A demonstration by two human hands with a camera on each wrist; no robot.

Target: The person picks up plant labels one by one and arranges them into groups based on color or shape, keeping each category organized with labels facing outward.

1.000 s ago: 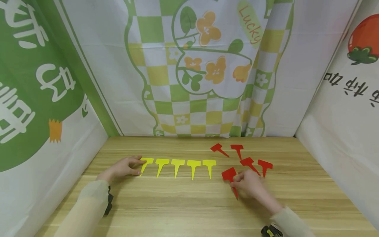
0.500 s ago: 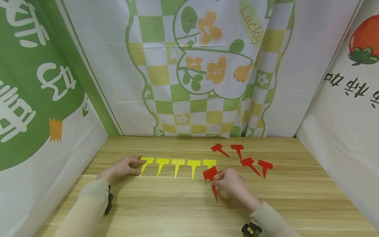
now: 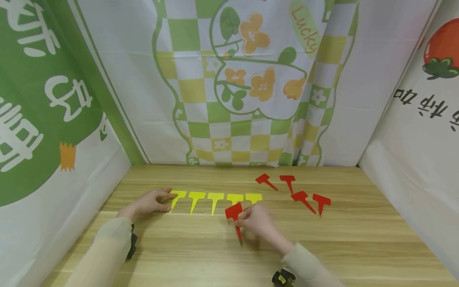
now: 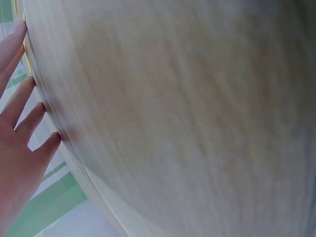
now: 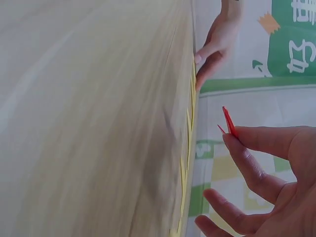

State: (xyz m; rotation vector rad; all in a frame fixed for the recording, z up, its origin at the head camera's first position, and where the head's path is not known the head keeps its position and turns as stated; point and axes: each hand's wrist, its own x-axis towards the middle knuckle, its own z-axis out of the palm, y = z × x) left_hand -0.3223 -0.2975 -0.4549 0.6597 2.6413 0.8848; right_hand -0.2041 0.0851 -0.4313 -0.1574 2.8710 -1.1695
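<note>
My right hand (image 3: 259, 220) pinches a red T-shaped plant label (image 3: 234, 211) between thumb and index finger, its pointed stem downward. In the right wrist view this red label (image 5: 228, 121) is seen edge-on, raised off the table, with the other fingers spread. Several yellow plant labels lie in a row; the held one covers part of a yellow label (image 3: 234, 197) in the head view. My left hand (image 3: 152, 201) rests at the left end of the row, fingertips touching the leftmost yellow label (image 3: 178, 195). In the left wrist view the left hand (image 4: 19, 143) has its fingers spread, tips on the table.
Beyond the right hand, several red labels lie scattered, among them one red label (image 3: 287, 181) at the back and another red label (image 3: 321, 200) furthest right. The wooden table (image 3: 179, 247) meets a patterned cloth (image 3: 247, 131) behind and cloth walls at both sides.
My right hand has carried the red label leftward, from beside the other red labels to in front of the yellow row. The left hand has stayed in place.
</note>
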